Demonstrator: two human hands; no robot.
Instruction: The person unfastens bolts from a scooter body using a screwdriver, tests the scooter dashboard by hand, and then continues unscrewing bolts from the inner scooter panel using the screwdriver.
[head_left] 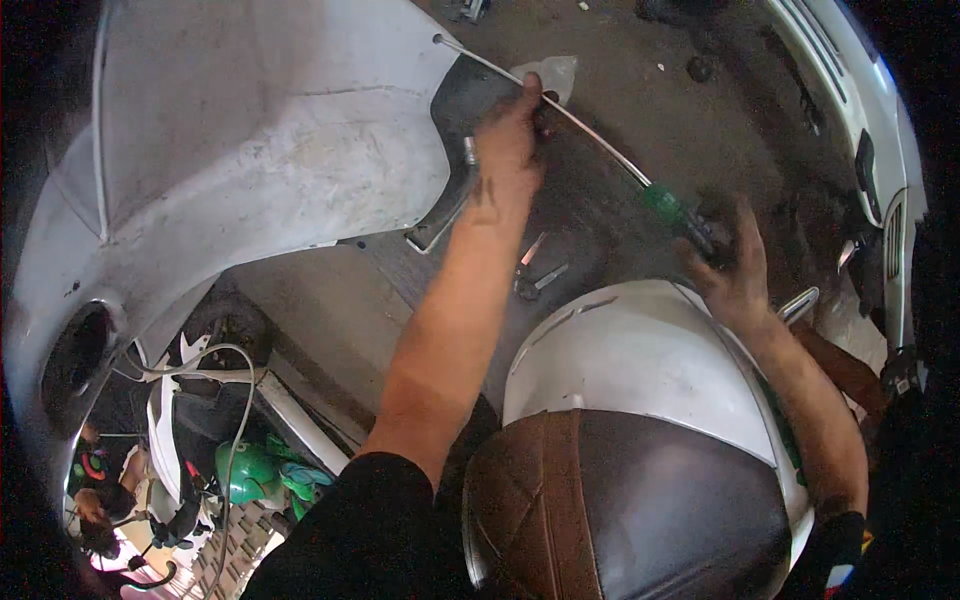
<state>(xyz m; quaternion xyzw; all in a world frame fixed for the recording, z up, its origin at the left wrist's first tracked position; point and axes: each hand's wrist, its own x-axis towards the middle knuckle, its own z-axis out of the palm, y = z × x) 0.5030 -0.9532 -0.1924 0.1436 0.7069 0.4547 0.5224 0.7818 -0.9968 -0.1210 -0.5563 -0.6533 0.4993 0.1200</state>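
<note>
A long screwdriver (610, 150) runs from a small hole at the edge of the dirty white body panel (330, 150) down to the right. Its shaft is thin and metallic, its handle green and dark. My left hand (510, 145) grips the shaft nearer the tip, thumb pointing up along it. At the handle's end is my right hand (735, 270), slightly blurred, thumb and fingers around the grip. What the tip touches inside the hole is too small to make out.
A scooter seat (640, 500) in brown and dark leather, with a white rear cover (630, 350), stands close below my hands. Small tools (540, 280) lie on the dark floorboard. Another white vehicle body (900, 200) is at right. A green helmet-like object (245, 472) and cable (240, 420) sit lower left.
</note>
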